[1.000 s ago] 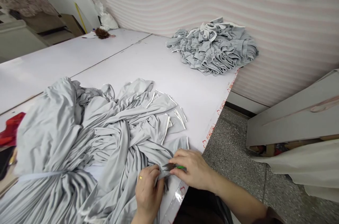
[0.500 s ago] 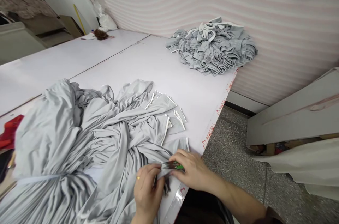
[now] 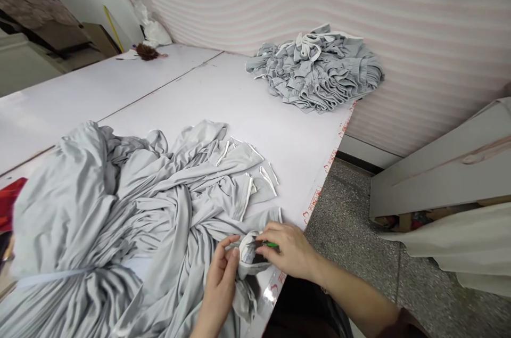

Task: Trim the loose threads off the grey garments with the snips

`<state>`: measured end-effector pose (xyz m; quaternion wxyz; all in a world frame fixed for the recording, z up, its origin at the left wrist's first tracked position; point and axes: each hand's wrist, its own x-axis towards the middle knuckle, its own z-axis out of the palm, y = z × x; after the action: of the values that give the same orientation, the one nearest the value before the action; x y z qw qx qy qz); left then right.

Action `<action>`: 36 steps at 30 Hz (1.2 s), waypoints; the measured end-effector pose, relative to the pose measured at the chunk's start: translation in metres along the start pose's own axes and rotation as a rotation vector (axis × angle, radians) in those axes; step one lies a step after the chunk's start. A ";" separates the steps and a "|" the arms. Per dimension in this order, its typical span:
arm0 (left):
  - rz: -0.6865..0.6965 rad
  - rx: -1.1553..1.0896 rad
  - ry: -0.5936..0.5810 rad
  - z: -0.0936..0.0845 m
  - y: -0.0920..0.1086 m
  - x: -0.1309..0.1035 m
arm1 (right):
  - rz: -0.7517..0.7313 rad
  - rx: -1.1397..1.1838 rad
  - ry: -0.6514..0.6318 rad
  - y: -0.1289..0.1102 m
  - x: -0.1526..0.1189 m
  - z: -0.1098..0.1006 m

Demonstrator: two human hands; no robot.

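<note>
My right hand [image 3: 289, 250] is closed around small thread snips [image 3: 271, 245] with a green part, their dark blades pointing left and mostly hidden. My left hand [image 3: 221, 274] pinches a grey garment piece [image 3: 243, 269] between thumb and fingers. Its white-edged opening [image 3: 248, 247] is turned up into a loop between my two hands, close to the snips. Beside my left hand spreads a large heap of light grey fabric [image 3: 159, 210], with several white-trimmed ends toward the right. A pale strip [image 3: 56, 277] runs across the gathered part at lower left.
A second pile of grey garments [image 3: 323, 72] stands at the table's far right corner by the striped wall covering. The white table [image 3: 295, 125] ends in a taped right edge above speckled floor. A brown tuft [image 3: 147, 51], a white plastic bag [image 3: 155, 29] and red cloth [image 3: 10, 202] also show.
The garment piece has been turned up into an open loop between my hands. My left fingers have straightened somewhat, and the snips' blades have gone from plain view to mostly hidden.
</note>
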<state>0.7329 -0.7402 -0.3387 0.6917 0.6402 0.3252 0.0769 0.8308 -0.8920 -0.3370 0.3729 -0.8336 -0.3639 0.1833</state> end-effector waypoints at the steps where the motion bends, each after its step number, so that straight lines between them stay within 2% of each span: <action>1: 0.005 0.000 0.005 0.002 0.001 -0.001 | -0.006 0.003 -0.001 0.000 0.001 0.001; 5: 0.029 0.037 0.011 0.003 0.000 0.000 | -0.025 0.019 0.022 0.001 0.002 0.000; 7: 0.081 0.099 0.015 -0.002 -0.005 0.003 | 0.026 0.031 0.058 0.007 0.001 -0.002; 12: 0.335 0.286 0.015 -0.016 -0.013 0.020 | 0.372 -0.106 0.219 0.034 0.005 -0.003; 15: 0.357 0.385 -0.133 -0.008 -0.008 0.034 | 0.397 -0.010 0.194 0.047 0.010 0.003; 19: 0.184 0.533 -0.427 0.021 0.004 0.053 | 0.269 0.337 0.217 0.049 0.009 0.011; 21: 0.147 0.533 -0.452 0.031 0.005 0.060 | 0.231 0.424 0.220 0.047 0.006 0.010; 23: 0.155 0.501 -0.382 0.035 0.002 0.063 | 0.255 0.354 0.253 0.044 0.002 0.006; 25: 0.181 0.507 -0.288 0.031 -0.006 0.061 | 0.327 0.202 0.269 0.042 -0.001 0.001; 26: 0.223 0.535 -0.232 0.027 -0.010 0.059 | 0.356 0.133 0.246 0.041 -0.002 -0.001; 28: 0.426 0.623 -0.113 0.018 -0.020 0.051 | 0.360 0.059 0.180 0.039 -0.002 -0.002; 30: 0.689 0.713 0.020 0.010 -0.029 0.040 | 0.292 0.056 0.165 0.038 -0.001 0.000; 32: 0.857 0.787 0.126 0.006 -0.033 0.027 | 0.187 0.078 0.217 0.037 0.000 0.004; 34: 0.904 0.862 0.159 0.005 -0.034 0.016 | 0.080 0.091 0.270 0.036 0.000 0.008; 36: 0.903 0.922 0.076 0.006 -0.031 0.010 | -0.022 0.099 0.270 0.034 0.000 0.012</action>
<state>0.7347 -0.7450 -0.3711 0.2334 0.9423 0.0477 0.2353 0.8399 -0.9015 -0.3709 0.4610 -0.8273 -0.3100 0.0832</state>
